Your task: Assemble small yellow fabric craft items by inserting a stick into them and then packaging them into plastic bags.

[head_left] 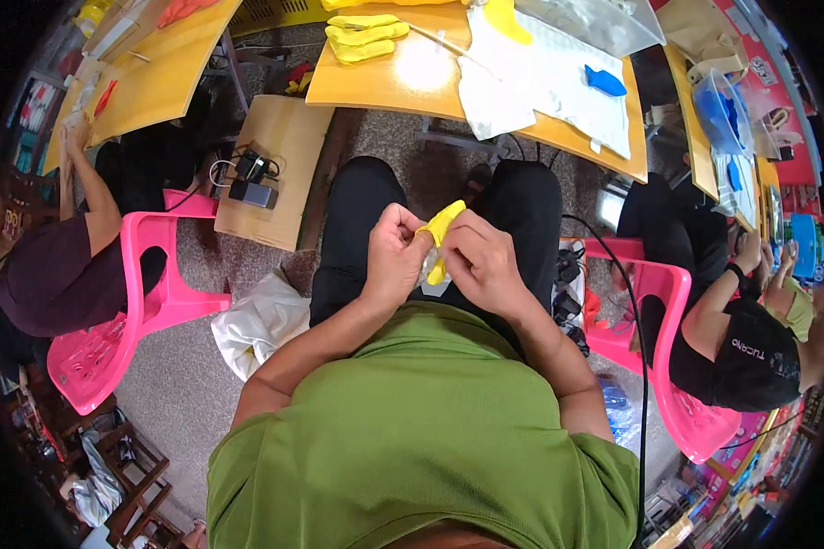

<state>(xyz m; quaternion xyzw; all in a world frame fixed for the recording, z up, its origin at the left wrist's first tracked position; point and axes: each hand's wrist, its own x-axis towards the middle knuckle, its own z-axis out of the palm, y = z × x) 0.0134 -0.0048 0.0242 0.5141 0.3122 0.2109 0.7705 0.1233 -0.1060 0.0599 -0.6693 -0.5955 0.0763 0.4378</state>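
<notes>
Above my lap, both hands are closed on a small yellow fabric piece (443, 224) with something whitish at its lower left side. My left hand (394, 252) pinches its left edge between thumb and fingers. From the right, my right hand (485, 261) grips it with bent fingers, partly hiding it. Ahead, on the wooden table (439, 91), lies a stack of yellow fabric pieces (364, 38) beside a thin stick (439, 38). A white cloth (558, 87) hangs over the table's near edge, and a blue stuffed piece (604, 80) rests on it.
A cardboard box (275, 151) with black power adapters (254, 178) on top stands left of my knees. Pink chairs (146, 284) flank me, with people seated on both sides. A black cable (636, 329) runs down at my right. A white bag (261, 320) lies on the floor.
</notes>
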